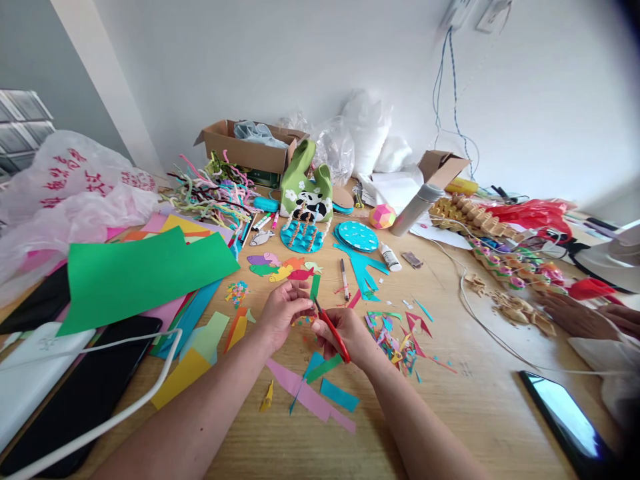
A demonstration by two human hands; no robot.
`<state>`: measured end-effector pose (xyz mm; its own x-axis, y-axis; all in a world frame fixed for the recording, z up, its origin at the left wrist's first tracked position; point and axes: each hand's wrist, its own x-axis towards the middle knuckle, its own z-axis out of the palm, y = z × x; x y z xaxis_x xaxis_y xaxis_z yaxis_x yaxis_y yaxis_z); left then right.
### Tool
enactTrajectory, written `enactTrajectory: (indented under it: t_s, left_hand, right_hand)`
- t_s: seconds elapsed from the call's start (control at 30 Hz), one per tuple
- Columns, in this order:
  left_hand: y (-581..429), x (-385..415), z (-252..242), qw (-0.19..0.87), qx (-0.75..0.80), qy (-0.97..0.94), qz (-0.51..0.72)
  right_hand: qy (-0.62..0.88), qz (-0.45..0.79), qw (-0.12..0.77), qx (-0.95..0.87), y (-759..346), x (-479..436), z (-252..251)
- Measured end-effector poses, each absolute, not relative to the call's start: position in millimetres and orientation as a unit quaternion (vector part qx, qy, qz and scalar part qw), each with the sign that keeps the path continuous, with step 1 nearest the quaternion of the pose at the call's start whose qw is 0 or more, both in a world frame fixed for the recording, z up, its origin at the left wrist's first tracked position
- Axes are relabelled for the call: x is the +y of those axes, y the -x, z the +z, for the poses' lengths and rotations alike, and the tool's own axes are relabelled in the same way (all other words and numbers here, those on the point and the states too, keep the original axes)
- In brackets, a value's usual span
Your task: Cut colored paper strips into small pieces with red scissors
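My left hand (289,312) pinches a narrow green paper strip (315,285) that stands up from the fingertips. My right hand (345,333) grips scissors with red handles (336,335), their blades pointing up and left at the strip. Whether the blades touch the paper is hard to tell. Just beyond the hands lie several coloured paper fish (280,269). Below the hands are a pink paper offcut (305,393), a blue paper piece (340,395) and another green strip (324,369). A heap of small paper scraps (395,340) lies right of my right hand.
Large green paper (140,273) tops a stack at left, near a black phone (95,393). Behind stand a panda bag (306,190), blue discs (357,237), a glue bottle (390,257) and a grey flask (416,210). Another person's hand (575,317) rests at right, near a phone (565,420).
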<state>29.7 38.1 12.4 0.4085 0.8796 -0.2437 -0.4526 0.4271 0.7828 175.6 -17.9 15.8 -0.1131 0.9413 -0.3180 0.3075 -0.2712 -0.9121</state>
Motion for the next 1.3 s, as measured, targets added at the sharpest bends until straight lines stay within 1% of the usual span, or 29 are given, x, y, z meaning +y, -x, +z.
enactTrajectory:
  t_s: [0.47,0.8,1.3]
  left_hand:
    - [-27.9,40.7,9.7,0.756,0.337,-0.357,0.433]
    - [-26.4,41.5,9.4,0.777,0.342,-0.342,0.403]
    - [-26.6,41.3,11.9,0.767,0.341,-0.356,0.410]
  right_hand:
    - [0.595,0.534,0.295,-0.523,-175.8,-19.6,17.6]
    - [0.587,0.536,0.299,-0.528,-177.3,-18.3,15.7]
    - [0.590,0.538,0.295,-0.525,-177.8,-18.0,14.3]
